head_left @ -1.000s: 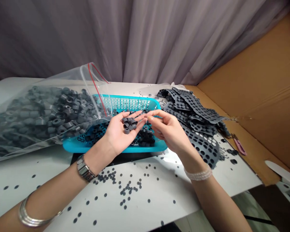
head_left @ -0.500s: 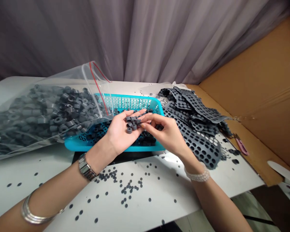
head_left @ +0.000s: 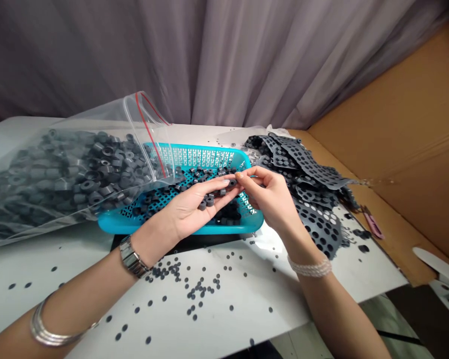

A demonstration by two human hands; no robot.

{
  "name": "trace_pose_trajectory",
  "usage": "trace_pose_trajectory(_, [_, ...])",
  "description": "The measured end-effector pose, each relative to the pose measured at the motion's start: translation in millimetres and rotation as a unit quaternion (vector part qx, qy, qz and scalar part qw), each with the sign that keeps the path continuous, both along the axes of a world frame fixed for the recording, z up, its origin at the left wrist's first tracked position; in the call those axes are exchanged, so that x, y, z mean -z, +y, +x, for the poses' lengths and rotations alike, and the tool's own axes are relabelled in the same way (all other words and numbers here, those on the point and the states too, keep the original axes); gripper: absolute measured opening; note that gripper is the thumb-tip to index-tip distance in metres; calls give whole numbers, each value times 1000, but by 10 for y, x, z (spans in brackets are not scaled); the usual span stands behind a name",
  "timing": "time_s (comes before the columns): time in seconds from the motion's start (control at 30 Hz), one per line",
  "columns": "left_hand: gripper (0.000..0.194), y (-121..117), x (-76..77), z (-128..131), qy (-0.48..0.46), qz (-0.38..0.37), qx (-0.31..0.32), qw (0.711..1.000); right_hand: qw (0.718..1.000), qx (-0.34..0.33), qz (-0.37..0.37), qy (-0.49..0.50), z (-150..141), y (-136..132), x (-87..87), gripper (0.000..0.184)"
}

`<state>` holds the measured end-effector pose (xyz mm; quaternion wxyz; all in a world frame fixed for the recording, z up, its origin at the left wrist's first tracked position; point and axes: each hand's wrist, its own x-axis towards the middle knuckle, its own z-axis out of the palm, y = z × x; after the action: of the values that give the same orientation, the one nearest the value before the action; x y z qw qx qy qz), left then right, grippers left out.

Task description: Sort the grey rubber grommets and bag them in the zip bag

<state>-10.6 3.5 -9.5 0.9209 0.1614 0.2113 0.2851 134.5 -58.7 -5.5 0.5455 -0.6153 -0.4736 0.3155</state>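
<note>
My left hand (head_left: 194,207) lies palm up over the turquoise basket (head_left: 179,227), fingers stretched out, with a few dark grey rubber rings (head_left: 206,201) resting on the palm. My right hand (head_left: 271,197) is beside it, its fingertips pinched at the tips of my left fingers; a small ring seems to sit in that pinch, though I cannot make it out clearly. More loose rings lie in the basket under both hands.
A clear zip bag (head_left: 60,169) full of grey rings lies at the left, its mouth over the basket. Punched grey rubber sheets (head_left: 310,184) pile up at the right. Small dark discs (head_left: 194,289) dot the white table. A cardboard wall (head_left: 404,129) stands right.
My left palm has tilted and flattened, and most of the rings it held are gone from it. My right hand has shifted slightly right and up, still pinching at the left fingertips.
</note>
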Motion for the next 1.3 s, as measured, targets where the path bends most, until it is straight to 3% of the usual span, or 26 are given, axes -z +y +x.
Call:
trace_pose_trajectory(0.17, [22,24,23,-1,2,-37,-19,999,992,26,36,-121,39,-48,-96,20])
trace_pose_trajectory(0.27, [22,34,31,13,8,-47,-30,998,968,6,56,-243,68,-93,-148,22])
trace_pose_trajectory(0.4, [20,42,30,28,21,-48,-34,998,952,-13,54,-302,81,-103,-122,27])
trace_pose_trajectory(0.7, [19,27,5,25,21,-44,-29,998,952,0,50,-301,85,-54,-40,21])
trace_pose_trajectory(1.2, [21,55,54,27,5,-31,-35,999,955,-1,38,-295,59,-63,-78,26])
trace_pose_trajectory(1.3, [21,48,24,23,13,-35,-22,999,955,47,51,-290,147,-65,-91,26])
